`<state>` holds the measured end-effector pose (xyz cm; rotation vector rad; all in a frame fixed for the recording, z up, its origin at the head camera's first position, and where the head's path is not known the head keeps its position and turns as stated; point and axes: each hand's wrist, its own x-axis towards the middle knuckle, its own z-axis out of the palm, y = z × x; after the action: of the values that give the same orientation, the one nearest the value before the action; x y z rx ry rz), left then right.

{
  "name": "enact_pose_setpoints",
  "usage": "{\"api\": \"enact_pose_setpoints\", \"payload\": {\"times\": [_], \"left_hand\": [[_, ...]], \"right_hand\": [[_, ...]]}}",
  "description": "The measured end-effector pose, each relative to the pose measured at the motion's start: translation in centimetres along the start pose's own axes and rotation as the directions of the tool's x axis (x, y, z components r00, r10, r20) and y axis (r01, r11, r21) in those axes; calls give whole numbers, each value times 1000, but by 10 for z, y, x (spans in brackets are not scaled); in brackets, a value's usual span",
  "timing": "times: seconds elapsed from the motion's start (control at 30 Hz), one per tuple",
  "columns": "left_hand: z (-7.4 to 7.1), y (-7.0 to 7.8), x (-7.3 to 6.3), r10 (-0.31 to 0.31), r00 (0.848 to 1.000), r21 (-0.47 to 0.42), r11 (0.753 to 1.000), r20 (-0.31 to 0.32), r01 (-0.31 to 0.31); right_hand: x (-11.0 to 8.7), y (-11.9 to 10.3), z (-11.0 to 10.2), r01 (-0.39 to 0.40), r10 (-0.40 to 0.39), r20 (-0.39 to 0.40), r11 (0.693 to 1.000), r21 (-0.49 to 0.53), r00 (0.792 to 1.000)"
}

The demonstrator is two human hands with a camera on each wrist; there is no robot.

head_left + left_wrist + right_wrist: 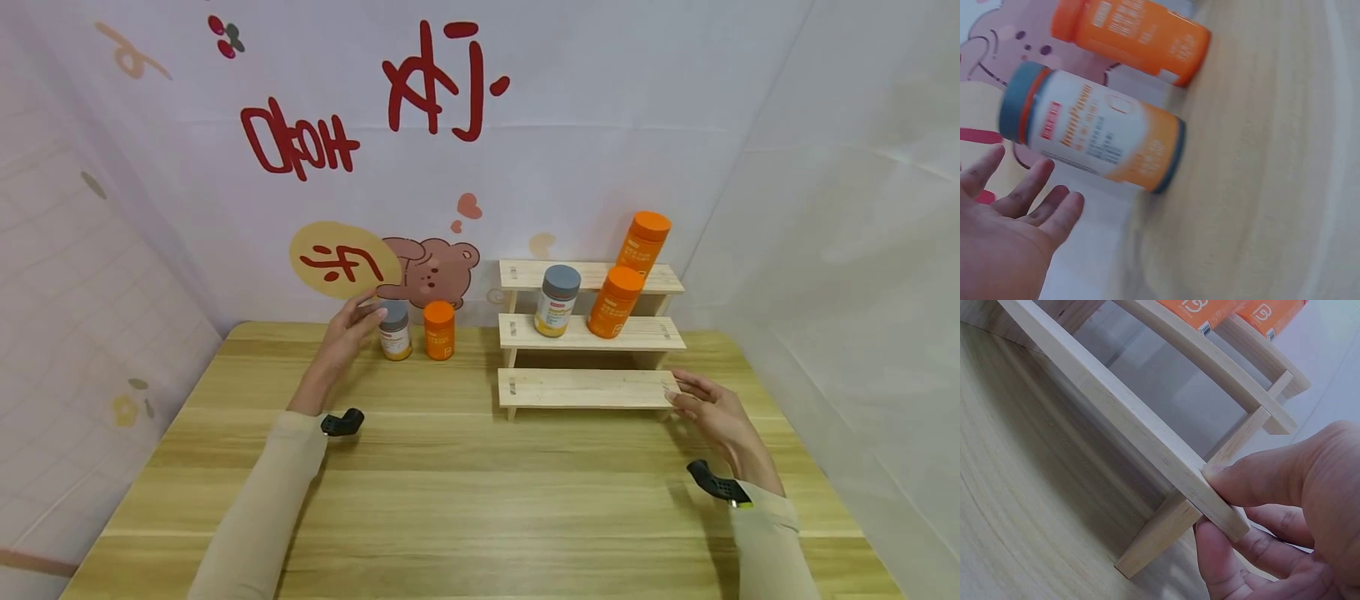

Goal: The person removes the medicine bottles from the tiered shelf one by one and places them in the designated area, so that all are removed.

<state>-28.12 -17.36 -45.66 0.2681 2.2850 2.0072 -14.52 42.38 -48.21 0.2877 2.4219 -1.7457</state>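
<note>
My left hand (347,335) is beside a grey-lidded supplement bottle (396,340) that stands on the table. In the left wrist view its fingers are spread just short of that bottle (1104,131), with nothing held. Right of it stands an orange bottle (439,335). My right hand (712,415) pinches the right end of the lowest step of a wooden three-tier rack (585,388), thumb on top and fingers below. On the middle step stand a second grey-lidded bottle (557,304) and an orange bottle (613,307); another orange bottle (647,237) is on the top step.
The wood-grain table (480,500) meets a printed white backdrop (585,125) just behind the bottles and rack. A side wall sheet (855,250) rises close to the right of the rack. Each wrist wears a black camera mount (342,422).
</note>
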Motion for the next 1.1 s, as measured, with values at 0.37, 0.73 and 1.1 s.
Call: {"api": "enact_pose_setpoints", "payload": {"times": [0.37, 0.73, 1.1], "left_hand": [[8, 29, 1, 146, 989, 20, 989, 8, -146], [22, 59, 7, 226, 973, 43, 973, 55, -228], [47, 87, 19, 268, 959, 14, 963, 97, -271]], "right_hand": [[-2, -2, -1, 1, -1, 3, 1000, 20, 1000], [-3, -2, 0, 8, -8, 0, 1000, 22, 1000], [-1, 0, -1, 7, -7, -1, 1000, 6, 1000]]}}
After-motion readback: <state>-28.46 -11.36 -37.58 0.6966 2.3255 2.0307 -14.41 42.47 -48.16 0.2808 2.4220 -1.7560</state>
